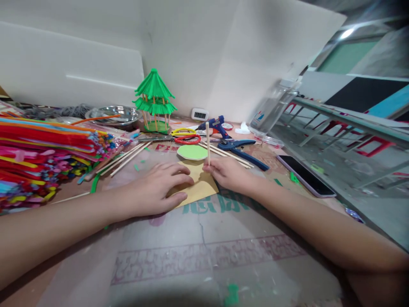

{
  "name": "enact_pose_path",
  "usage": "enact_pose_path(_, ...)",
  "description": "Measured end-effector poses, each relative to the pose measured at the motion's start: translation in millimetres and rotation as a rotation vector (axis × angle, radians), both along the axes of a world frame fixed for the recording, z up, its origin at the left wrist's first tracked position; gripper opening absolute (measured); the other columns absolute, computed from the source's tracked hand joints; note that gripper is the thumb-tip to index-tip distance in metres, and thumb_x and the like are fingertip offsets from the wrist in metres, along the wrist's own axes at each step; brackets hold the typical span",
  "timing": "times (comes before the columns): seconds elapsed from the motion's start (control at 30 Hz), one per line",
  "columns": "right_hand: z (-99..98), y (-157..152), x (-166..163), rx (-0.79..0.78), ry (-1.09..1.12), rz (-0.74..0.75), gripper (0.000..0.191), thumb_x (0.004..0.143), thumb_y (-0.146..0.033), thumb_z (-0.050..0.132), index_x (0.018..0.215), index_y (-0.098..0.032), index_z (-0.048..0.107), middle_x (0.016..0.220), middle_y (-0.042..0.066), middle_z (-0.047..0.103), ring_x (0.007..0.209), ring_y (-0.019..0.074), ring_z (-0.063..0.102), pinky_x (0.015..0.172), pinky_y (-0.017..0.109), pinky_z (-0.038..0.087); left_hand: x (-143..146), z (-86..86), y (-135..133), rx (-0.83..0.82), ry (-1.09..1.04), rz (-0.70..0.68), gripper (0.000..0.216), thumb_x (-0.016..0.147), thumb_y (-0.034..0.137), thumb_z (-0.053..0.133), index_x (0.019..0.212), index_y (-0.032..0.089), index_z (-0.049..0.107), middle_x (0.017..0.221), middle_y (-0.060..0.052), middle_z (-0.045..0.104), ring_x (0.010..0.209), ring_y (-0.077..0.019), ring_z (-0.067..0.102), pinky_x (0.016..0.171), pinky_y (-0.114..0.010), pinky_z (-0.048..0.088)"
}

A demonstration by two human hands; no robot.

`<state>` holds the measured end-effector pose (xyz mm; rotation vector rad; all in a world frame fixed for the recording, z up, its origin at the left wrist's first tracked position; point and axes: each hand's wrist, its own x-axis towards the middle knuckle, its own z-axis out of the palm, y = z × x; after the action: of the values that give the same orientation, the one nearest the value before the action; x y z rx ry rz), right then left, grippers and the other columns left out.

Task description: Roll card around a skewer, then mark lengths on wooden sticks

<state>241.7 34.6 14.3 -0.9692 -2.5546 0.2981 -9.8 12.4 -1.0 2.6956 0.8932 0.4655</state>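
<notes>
My left hand (158,187) lies flat, fingers spread, pressing on a tan cardboard piece (201,187) on the table. My right hand (228,172) pinches a thin wooden stick (208,140) and holds it upright, its lower end on the cardboard's far edge. A light green paper disc (192,152) lies just beyond the cardboard. Farther back stands a green paper pagoda model (155,100) on wooden posts.
A big pile of coloured pipe cleaners (41,149) fills the left. Loose wooden sticks (126,157), scissors (183,135), a blue glue gun (217,124), blue cutters (244,152), a metal bowl (115,115) and a phone (305,175) lie around. The table edge runs along the right.
</notes>
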Motion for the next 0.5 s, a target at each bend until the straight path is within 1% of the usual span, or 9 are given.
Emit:
enact_pose_path(0.07,0.7,1.1,0.0,-0.054,0.024,0.066,0.025,0.101,-0.030,0.043,0.085,-0.019,0.059,0.075,0.004,0.064,0.068,0.0164,0.057,0.065,0.027,0.040,0.4,0.3,0.0,0.000,0.011,-0.009,0.035,0.099,0.040,0.050,0.126,0.026,0.065,0.137,-0.009,0.058,0.130,-0.0292,0.052,0.113,-0.050,0.039)
enact_pose_path(0.13,0.9,1.6,0.4,-0.090,-0.005,0.128,0.024,0.101,-0.028,0.043,0.087,-0.020,0.061,0.075,0.003,0.065,0.069,0.0165,0.058,0.066,0.026,0.040,0.4,0.1,0.0,0.009,0.015,-0.011,0.035,0.099,0.041,0.049,0.127,0.026,0.064,0.138,-0.008,0.057,0.130,-0.0286,0.051,0.113,-0.049,0.039)
enact_pose_path(0.2,0.9,1.0,0.8,-0.042,-0.036,0.072,0.022,0.098,-0.026,0.045,0.084,-0.020,0.060,0.074,0.004,0.064,0.069,0.0178,0.057,0.066,0.027,0.039,0.2,-0.3,0.1,0.010,0.015,-0.001,0.035,0.100,0.043,0.048,0.126,0.026,0.065,0.139,-0.008,0.057,0.129,-0.0288,0.052,0.112,-0.049,0.039)
enact_pose_path(0.27,0.8,-1.5,0.2,0.005,-0.013,0.004,0.021,0.096,-0.024,0.045,0.082,-0.020,0.060,0.074,0.005,0.064,0.069,0.0188,0.056,0.066,0.028,0.038,-0.3,-0.9,0.3,0.004,0.016,0.001,0.034,0.100,0.043,0.048,0.125,0.026,0.065,0.138,-0.008,0.057,0.129,-0.0290,0.052,0.112,-0.049,0.040)
enact_pose_path(0.4,0.5,-6.9,-3.2,-0.093,-0.001,0.138,0.020,0.097,-0.023,0.043,0.088,-0.020,0.061,0.076,0.004,0.064,0.071,0.0180,0.057,0.067,0.027,0.039,-0.8,-1.1,0.7,0.014,0.013,-0.012,0.034,0.100,0.041,0.049,0.126,0.026,0.064,0.137,-0.007,0.057,0.130,-0.0278,0.051,0.113,-0.048,0.039)
enact_pose_path(0.43,0.2,-6.0,-3.3,-0.095,-0.001,0.117,0.019,0.096,-0.023,0.045,0.085,-0.020,0.060,0.074,0.003,0.063,0.069,0.0175,0.055,0.066,0.027,0.038,-0.6,-0.8,0.7,0.014,0.014,-0.007,0.034,0.100,0.042,0.048,0.126,0.026,0.064,0.137,-0.007,0.057,0.130,-0.0279,0.051,0.113,-0.048,0.039)
enact_pose_path(0.5,-0.3,-1.6,-2.5,-0.093,0.041,-0.012,0.017,0.094,-0.025,0.051,0.079,-0.020,0.057,0.069,0.002,0.059,0.066,0.0165,0.051,0.064,0.027,0.036,0.0,0.2,0.3,0.006,0.018,0.007,0.035,0.100,0.043,0.048,0.126,0.026,0.064,0.138,-0.007,0.057,0.129,-0.0285,0.052,0.112,-0.049,0.039)
